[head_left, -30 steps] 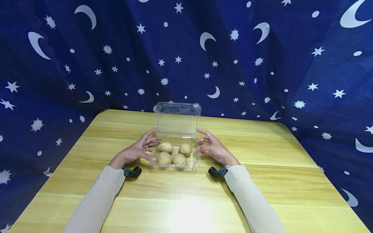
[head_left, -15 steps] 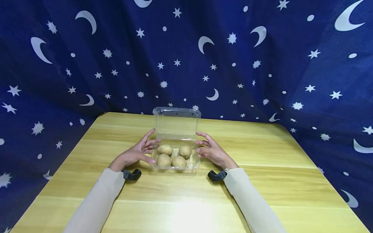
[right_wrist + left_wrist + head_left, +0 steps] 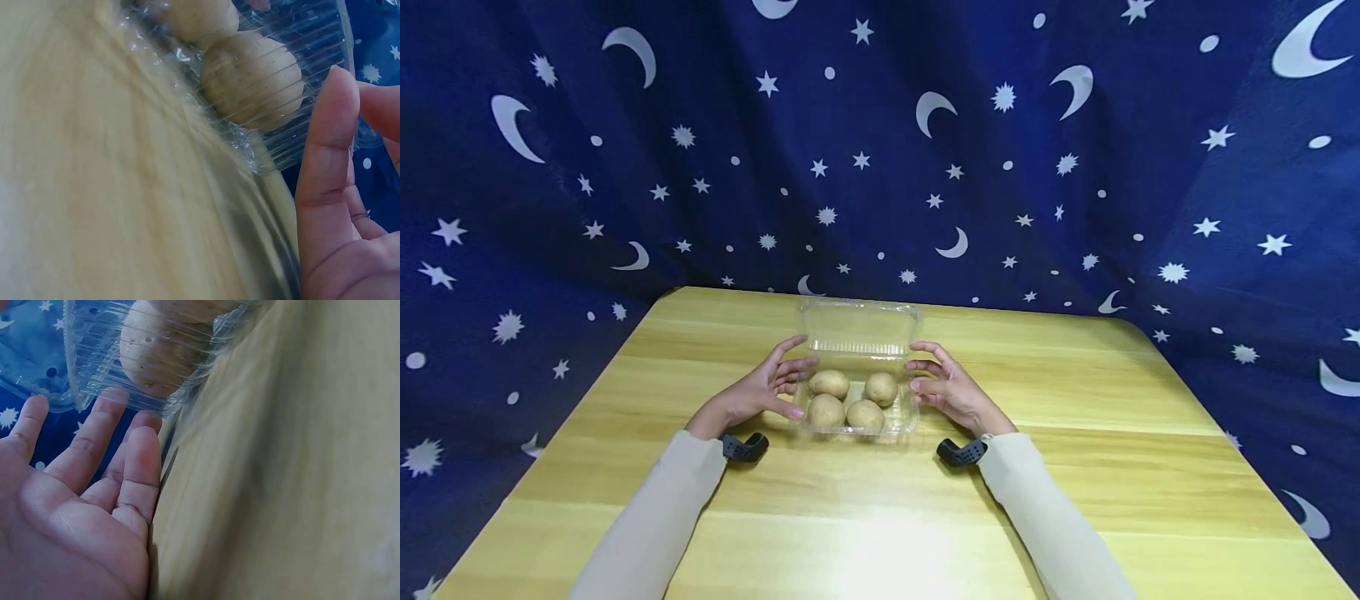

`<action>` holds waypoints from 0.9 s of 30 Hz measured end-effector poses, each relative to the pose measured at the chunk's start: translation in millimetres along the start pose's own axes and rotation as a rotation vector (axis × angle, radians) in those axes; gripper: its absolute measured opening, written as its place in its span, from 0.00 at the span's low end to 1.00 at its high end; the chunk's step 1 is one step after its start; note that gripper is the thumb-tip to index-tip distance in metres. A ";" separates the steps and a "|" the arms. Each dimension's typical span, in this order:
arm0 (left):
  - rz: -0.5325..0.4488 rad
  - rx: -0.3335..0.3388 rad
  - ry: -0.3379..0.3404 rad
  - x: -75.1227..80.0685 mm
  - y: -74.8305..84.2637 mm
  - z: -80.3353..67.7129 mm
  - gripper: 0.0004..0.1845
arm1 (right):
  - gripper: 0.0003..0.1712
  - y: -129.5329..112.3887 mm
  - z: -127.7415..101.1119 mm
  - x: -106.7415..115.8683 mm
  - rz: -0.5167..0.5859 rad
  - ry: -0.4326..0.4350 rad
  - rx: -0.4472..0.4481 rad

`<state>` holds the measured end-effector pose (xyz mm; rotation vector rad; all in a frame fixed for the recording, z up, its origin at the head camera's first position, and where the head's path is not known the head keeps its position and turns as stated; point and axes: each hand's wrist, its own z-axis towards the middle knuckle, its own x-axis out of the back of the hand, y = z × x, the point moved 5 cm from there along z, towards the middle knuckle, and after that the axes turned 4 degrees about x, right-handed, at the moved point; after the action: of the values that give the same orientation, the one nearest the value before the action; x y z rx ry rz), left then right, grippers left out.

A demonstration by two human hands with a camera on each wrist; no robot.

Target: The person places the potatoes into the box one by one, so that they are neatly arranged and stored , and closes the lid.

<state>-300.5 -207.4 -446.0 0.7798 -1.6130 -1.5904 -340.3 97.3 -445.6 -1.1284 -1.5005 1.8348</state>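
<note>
A clear plastic clamshell box (image 3: 859, 432) holds several pale potatoes (image 3: 881, 389) in its base. Its hinged lid (image 3: 861, 323) stands raised, tilted back from me. At the left wall is my left hand (image 3: 751, 395), fingers spread and loosely bent; in the left wrist view its fingertips (image 3: 114, 395) reach the ribbed side, near a potato (image 3: 164, 353) seen through it. My right hand (image 3: 958, 393) lies along the opposite wall. The right wrist view shows one finger (image 3: 331, 134) beside the ribbed plastic. Exact contact there is hard to tell.
The box rests on a light wooden table (image 3: 865, 500) with a bright glare spot in front. Behind the table hangs a dark blue curtain (image 3: 880, 117) with moons and stars. Dark bands (image 3: 961, 452) sit on both wrists.
The lid has leaned farther back, its top edge now lower in the head view. Both hands keep their places at the box's sides. The head view has shifted slightly.
</note>
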 end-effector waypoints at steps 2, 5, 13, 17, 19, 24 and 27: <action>-0.005 -0.003 -0.003 -0.2 -0.1 0.9 0.62 | 0.32 -0.5 -0.2 0.2 0.016 0.005 -0.006; -0.011 -0.004 -0.004 0.4 -1.3 -0.1 0.61 | 0.31 -0.3 0.0 -1.0 0.023 0.006 -0.015; -0.039 0.006 0.002 -0.5 0.1 0.7 0.60 | 0.27 -2.0 -1.1 -0.1 0.014 0.039 -0.033; -0.043 0.008 0.015 -1.2 -0.1 1.6 0.55 | 0.26 -2.6 -2.0 0.7 0.013 0.040 -0.031; -0.052 0.005 0.011 -1.3 -0.9 1.7 0.50 | 0.26 -2.7 -2.0 0.6 0.019 0.041 -0.034; -0.085 0.027 0.016 -0.1 -3.0 1.2 0.37 | 0.25 -2.9 -2.0 -0.2 0.021 0.044 -0.041; -0.098 0.042 0.049 3.0 -2.3 1.5 0.31 | 0.24 -3.5 -1.5 -0.9 0.017 0.039 -0.028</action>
<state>-303.5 -209.1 -447.9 0.9255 -1.5991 -1.5977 -339.0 98.2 -442.0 -1.1869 -1.5037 1.7974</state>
